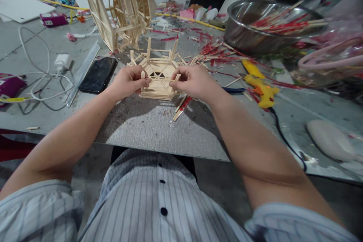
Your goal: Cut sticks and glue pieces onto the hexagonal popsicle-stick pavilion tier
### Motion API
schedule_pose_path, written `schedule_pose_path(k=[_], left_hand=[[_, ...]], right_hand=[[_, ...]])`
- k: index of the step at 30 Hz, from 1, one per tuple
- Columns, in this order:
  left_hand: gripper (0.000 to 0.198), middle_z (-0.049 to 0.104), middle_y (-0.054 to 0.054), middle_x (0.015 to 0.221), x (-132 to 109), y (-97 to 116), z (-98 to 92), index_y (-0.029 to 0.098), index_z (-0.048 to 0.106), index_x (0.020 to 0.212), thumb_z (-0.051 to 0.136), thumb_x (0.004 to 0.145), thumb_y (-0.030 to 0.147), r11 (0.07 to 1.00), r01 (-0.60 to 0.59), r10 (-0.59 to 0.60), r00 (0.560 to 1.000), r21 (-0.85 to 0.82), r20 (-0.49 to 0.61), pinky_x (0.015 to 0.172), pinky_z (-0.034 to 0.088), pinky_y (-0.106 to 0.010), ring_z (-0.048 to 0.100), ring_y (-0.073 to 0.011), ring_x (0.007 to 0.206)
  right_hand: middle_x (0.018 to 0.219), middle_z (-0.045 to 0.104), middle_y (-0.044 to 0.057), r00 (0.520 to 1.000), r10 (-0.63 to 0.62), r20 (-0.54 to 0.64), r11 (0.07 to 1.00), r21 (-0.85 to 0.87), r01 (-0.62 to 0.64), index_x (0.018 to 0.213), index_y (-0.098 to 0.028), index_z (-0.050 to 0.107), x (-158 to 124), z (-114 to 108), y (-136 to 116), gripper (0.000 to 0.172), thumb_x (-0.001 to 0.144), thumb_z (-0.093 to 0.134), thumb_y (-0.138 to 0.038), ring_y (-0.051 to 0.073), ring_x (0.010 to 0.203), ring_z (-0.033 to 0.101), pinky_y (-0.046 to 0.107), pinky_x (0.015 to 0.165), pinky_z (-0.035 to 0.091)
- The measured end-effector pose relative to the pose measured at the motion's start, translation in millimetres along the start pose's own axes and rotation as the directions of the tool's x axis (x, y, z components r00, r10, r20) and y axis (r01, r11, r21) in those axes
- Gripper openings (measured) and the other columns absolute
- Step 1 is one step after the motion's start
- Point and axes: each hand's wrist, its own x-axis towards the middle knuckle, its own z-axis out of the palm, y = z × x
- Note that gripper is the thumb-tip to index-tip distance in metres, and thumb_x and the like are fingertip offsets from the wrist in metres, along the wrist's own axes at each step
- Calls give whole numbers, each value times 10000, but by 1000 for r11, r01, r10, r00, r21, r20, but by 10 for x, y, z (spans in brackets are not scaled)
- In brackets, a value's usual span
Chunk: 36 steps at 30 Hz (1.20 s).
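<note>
A many-sided frame of pale wooden sticks (160, 93) lies on the grey table in front of me, short uprights rising from its corners. My left hand (129, 81) is closed at its near left corner, thumb and fingers pinched together. At the near right corner my right hand (194, 81) pinches in the same way. A thin wooden stick (160, 79) runs level between the fingertips along the frame's near side; its ends are hidden by the fingers. Loose sticks with a red wrapper (182, 109) lie just below my right hand.
A tall stick structure (113, 15) stands behind the frame. To the right are a yellow glue gun (261, 87) with a black cord and a steel bowl (241, 34) of sticks. A black phone (98, 75), white charger (62, 61) and cable lie left. Red wrappers (210, 51) litter the back.
</note>
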Motion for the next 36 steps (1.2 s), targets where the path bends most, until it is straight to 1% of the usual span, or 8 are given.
schedule_pose_path(k=[8, 13, 18, 22, 26, 30, 33, 36], left_hand=[[228, 517, 61, 512, -9, 26, 4, 160, 504, 662, 692, 768, 86, 999, 26, -25, 1000, 23, -17, 419, 411, -145, 483, -35, 409], [209, 510, 70, 507, -6, 8, 1, 162, 516, 671, 663, 733, 28, 1000, 23, -23, 1000, 14, -12, 411, 408, -136, 487, -33, 409], [176, 511, 70, 520, -15, 37, 13, 155, 535, 697, 639, 719, 15, 997, 68, -67, 997, 27, -31, 406, 409, -132, 486, -32, 410], [155, 513, 75, 532, -28, 31, 9, 155, 593, 800, 646, 719, 34, 995, 96, -95, 995, 36, -43, 426, 427, -134, 489, -32, 416], [368, 594, 52, 615, -46, 17, -34, 171, 630, 1082, 676, 728, 81, 994, 97, -97, 995, 55, 5, 474, 483, -165, 563, -63, 473], [614, 694, -15, 808, -77, 89, -123, 196, 532, 1331, 681, 743, 105, 989, 118, -126, 988, 87, 93, 563, 545, -223, 663, -114, 604], [679, 712, -34, 878, -97, 181, -222, 224, 494, 1400, 668, 756, 100, 972, 141, -161, 982, 189, 95, 621, 561, -254, 685, -123, 637], [694, 723, -38, 910, -109, 250, -332, 246, 495, 1408, 646, 751, 80, 955, 174, -206, 972, 238, 116, 625, 552, -247, 685, -111, 615]], right_hand=[[665, 619, 10, 998, 31, -51, 999, -18, -31, 718, -178, 610, -48, -1, -85, 72, 732, 675, -206, 143, 636, 550, 302, 641, 407], [681, 629, 16, 999, 24, -30, 999, -35, -25, 735, -175, 618, -42, -7, -77, 66, 741, 673, -211, 149, 659, 562, 303, 650, 406], [677, 619, 10, 1000, 18, -6, 999, -33, -18, 760, -171, 628, -24, -14, -55, 75, 727, 683, -210, 147, 663, 556, 299, 651, 398], [682, 607, -2, 1000, 21, 6, 999, -28, -20, 801, -169, 631, -17, -4, -47, 115, 717, 694, -215, 136, 649, 546, 289, 652, 400], [702, 609, -6, 1000, 21, 10, 1000, -17, -21, 832, -171, 624, -18, 2, -37, 161, 701, 710, -210, 129, 643, 537, 289, 653, 401], [698, 607, -12, 1000, 6, 25, 1000, -15, -5, 851, -174, 625, -15, -15, -14, 196, 685, 727, -194, 128, 639, 533, 293, 650, 402], [708, 608, -13, 999, 3, 42, 1000, 7, -4, 890, -171, 634, -8, -32, 19, 236, 679, 741, -182, 130, 650, 539, 295, 651, 402], [729, 616, -11, 999, -9, 43, 999, 36, 7, 915, -172, 640, -5, -49, 53, 257, 680, 746, -173, 130, 662, 544, 297, 656, 404]])
